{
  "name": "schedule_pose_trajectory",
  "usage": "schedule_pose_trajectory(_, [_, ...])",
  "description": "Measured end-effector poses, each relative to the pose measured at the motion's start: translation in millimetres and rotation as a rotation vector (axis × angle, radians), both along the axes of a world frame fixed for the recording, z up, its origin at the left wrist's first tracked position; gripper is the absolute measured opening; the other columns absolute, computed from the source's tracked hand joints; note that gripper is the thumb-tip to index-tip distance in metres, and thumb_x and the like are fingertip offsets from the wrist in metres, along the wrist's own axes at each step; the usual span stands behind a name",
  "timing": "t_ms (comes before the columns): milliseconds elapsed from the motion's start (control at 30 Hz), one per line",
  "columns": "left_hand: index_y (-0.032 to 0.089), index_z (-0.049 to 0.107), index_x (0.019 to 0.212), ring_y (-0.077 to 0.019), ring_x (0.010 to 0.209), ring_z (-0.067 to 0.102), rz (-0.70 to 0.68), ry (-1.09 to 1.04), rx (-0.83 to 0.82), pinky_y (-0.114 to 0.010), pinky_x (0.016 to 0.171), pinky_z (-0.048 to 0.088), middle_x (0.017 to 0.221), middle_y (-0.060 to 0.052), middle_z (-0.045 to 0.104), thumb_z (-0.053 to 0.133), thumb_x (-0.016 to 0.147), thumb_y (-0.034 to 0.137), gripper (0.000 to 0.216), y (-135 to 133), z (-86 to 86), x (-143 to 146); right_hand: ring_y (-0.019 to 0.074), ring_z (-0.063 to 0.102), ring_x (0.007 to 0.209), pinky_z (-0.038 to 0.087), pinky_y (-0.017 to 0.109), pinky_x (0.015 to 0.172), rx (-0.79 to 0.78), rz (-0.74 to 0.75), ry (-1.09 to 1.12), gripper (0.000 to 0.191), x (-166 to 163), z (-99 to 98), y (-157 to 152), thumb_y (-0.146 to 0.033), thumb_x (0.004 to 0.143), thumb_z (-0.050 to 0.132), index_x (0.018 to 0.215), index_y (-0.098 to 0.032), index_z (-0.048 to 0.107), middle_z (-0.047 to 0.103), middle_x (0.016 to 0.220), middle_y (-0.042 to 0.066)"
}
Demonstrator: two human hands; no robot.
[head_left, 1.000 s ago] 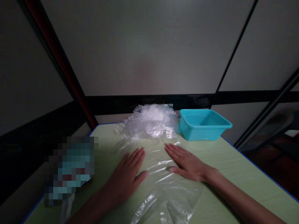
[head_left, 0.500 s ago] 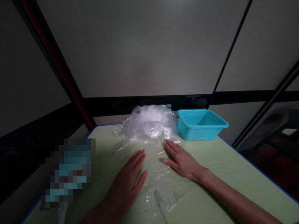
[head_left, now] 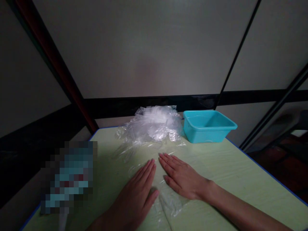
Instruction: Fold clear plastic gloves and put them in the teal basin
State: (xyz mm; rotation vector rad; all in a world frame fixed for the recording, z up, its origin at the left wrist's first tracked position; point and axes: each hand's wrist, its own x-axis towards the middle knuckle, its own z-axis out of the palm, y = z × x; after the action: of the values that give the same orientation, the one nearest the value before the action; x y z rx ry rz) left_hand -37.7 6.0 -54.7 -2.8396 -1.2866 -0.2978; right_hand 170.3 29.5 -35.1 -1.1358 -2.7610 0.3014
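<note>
A clear plastic bag (head_left: pixel 172 205) lies spread out on the pale green table (head_left: pixel 231 179), its outline hard to make out. My left hand (head_left: pixel 138 191) rests on its left part, fingers stretched out and thumb apart. Flat on the right part of the bag is my right hand (head_left: pixel 181 176), fingers extended toward the left. A small gap separates the two hands. Just beyond them sits a crumpled heap of clear plastic bags (head_left: pixel 154 123).
At the back right of the table stands a turquoise plastic basin (head_left: pixel 208 133). A pixelated bluish object (head_left: pixel 72 176) occupies the left side. Behind the table rises a grey panelled wall (head_left: pixel 149 48) with a dark band.
My right hand has slid toward me and to the left over the bag. My left hand has shifted slightly right, so the hands are closer together.
</note>
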Motion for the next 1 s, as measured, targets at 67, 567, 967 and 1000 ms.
schedule_pose_trajectory(67, [0.008, 0.025, 0.137, -0.0245, 0.13, 0.024, 0.004, 0.017, 0.001, -0.039, 0.103, 0.03, 0.143, -0.014, 0.021, 0.036, 0.09, 0.033, 0.055, 3, -1.2, -1, 0.0228, 0.01, 0.133, 0.013, 0.037, 0.109, 0.001, -0.002, -0.006, 0.057, 3, -1.5, 2, -0.032, 0.09, 0.032, 0.139, -0.005, 0.018, 0.013, 0.145, 0.015])
schedule_pose_trajectory(567, [0.012, 0.015, 0.14, -0.0243, 0.131, 0.019, -0.012, -0.023, 0.006, -0.04, 0.104, 0.027, 0.145, -0.011, 0.017, 0.038, 0.09, 0.033, 0.059, 3, -0.7, -5, 0.0206, 0.01, 0.133, 0.015, 0.038, 0.109, 0.054, -0.079, -0.007, 0.057, 33, -8.2, 15, -0.038, 0.092, 0.028, 0.14, -0.009, 0.017, 0.015, 0.145, 0.011])
schedule_pose_trajectory(967, [0.022, 0.002, 0.141, -0.0304, 0.129, 0.026, -0.328, -0.131, -0.123, -0.049, 0.103, 0.026, 0.146, -0.006, 0.018, 0.052, 0.072, 0.029, 0.086, -25, 14.9, 11, 0.0217, 0.01, 0.133, 0.016, 0.039, 0.108, 0.02, -0.097, -0.011, 0.054, 34, -5.6, 18, -0.03, 0.091, 0.029, 0.138, -0.004, 0.021, 0.015, 0.145, 0.014])
schedule_pose_trajectory(1000, [0.023, 0.002, 0.141, -0.0305, 0.128, 0.027, -0.326, -0.133, -0.136, -0.049, 0.104, 0.025, 0.145, -0.006, 0.02, 0.053, 0.071, 0.029, 0.087, -25, 13.8, 11, 0.0222, 0.01, 0.133, 0.016, 0.041, 0.107, 0.024, -0.1, 0.005, 0.054, 34, -2.9, 18, -0.03, 0.09, 0.03, 0.138, -0.005, 0.022, 0.015, 0.145, 0.014])
